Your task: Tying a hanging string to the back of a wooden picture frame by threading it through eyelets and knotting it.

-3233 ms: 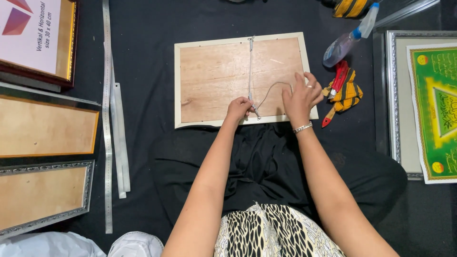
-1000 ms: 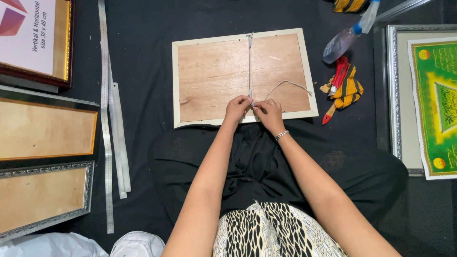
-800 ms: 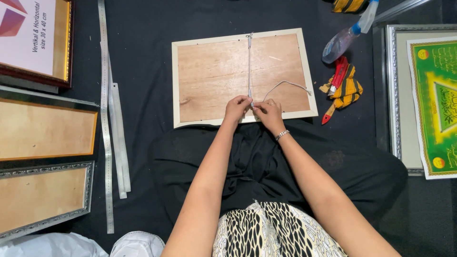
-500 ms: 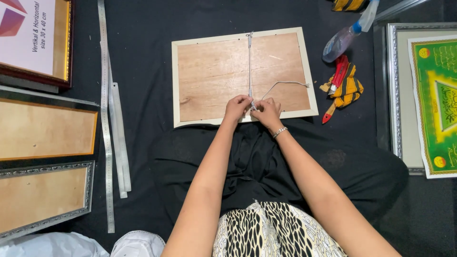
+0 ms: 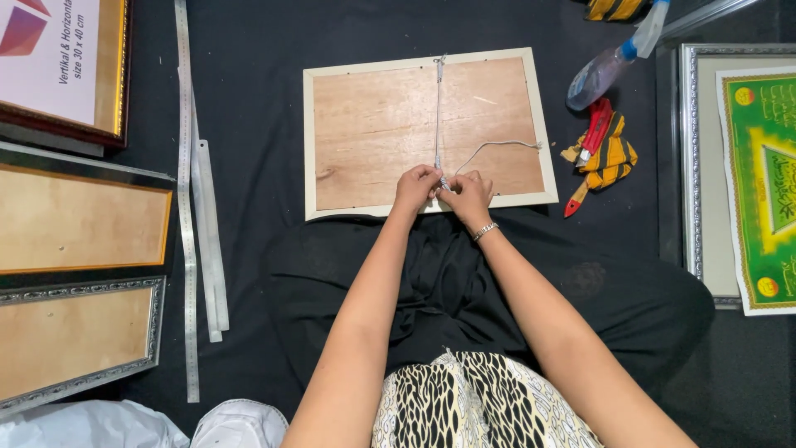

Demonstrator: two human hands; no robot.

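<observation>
A white picture frame [image 5: 539, 124] lies face down on the dark floor, its brown backing board up. A grey hanging cord [image 5: 439, 108] runs taut from the frame's far edge down to its near edge, with a loose tail curving off to the right. My left hand [image 5: 415, 186] and my right hand [image 5: 468, 192] meet at the near end of the cord, fingers pinched on it close together. A bracelet sits on my right wrist.
Left: three more frames [image 5: 79, 220] and long metal strips [image 5: 187, 207]. Right: a spray bottle [image 5: 605, 70], a yellow striped cloth with a red tool [image 5: 604, 149], and a silver frame with a green print [image 5: 759, 174]. My black-clothed legs fill the foreground.
My right hand came back from the frame's right side to the near end of the cord, beside my left hand. The cord now runs straight. Both hands keep working at that spot.
</observation>
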